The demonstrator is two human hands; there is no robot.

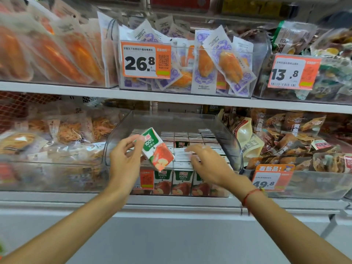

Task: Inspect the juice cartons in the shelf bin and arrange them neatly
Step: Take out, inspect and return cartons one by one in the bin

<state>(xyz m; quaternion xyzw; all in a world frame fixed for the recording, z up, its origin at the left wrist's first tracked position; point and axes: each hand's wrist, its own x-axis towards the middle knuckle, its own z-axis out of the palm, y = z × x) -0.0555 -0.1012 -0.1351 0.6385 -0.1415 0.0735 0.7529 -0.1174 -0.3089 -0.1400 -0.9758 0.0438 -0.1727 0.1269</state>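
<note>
Clear plastic bin (224,130) walls flank your hands, its rear half open. Your left hand (123,161) pinches a tilted green-and-red apple carton (158,149); your right hand (207,162) hovers spread over the packed cartons (181,180).

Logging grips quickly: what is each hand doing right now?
Left hand: holding a tilted juice carton.
Right hand: open, holding nothing.

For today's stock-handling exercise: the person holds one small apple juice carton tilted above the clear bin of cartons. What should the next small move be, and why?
Probably turn the green, white and red apple juice carton upright and lower it into the clear plastic shelf bin. The left hand holds it tilted above the upright rows, while the right hand, open, hovers over the cartons, free to steady them.
</note>
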